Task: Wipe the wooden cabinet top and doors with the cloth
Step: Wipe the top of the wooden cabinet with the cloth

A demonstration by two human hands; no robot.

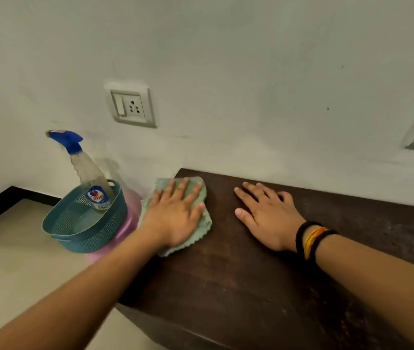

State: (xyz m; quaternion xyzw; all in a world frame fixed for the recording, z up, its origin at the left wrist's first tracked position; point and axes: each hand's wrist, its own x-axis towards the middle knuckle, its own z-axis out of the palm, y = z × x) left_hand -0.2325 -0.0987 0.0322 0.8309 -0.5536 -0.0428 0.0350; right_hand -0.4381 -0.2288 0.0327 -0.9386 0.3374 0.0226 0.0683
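Observation:
The dark brown wooden cabinet top runs from the centre to the right, against the wall. A pale green cloth lies at its far left corner, partly hanging over the left edge. My left hand presses flat on the cloth with fingers spread. To its right, my right hand rests flat on the bare wood with fingers apart, holding nothing; black and orange bands circle that wrist. The cabinet doors are not visible from this angle.
A blue perforated basket stands on a pink stool just left of the cabinet, with a spray bottle leaning in it. A wall socket sits above. Beige floor lies at lower left.

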